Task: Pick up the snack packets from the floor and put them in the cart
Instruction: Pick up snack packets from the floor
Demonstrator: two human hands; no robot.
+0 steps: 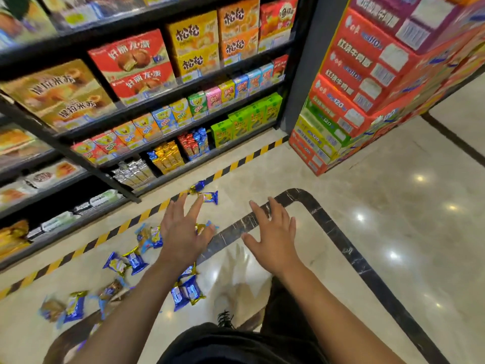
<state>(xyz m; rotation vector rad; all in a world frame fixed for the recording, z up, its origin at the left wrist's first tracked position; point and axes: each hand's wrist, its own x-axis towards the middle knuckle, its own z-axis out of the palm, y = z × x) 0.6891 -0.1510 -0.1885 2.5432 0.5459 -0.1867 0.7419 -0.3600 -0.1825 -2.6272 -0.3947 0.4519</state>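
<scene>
Your dark shorts [236,345] fill the bottom edge, and both bare forearms reach out over the marble floor [367,206]. Your left hand [183,232] hovers with fingers spread and released above the blue and gold snack packets [187,291], which lie scattered along the striped tape [118,228] beside the shelves [147,101]. Your right hand [273,232] is likewise splayed, holding nothing.

Glossy foil snack packets [189,291] on polished, mirror-smooth marble floor [367,193]; matt black metal shelving [157,119].
</scene>
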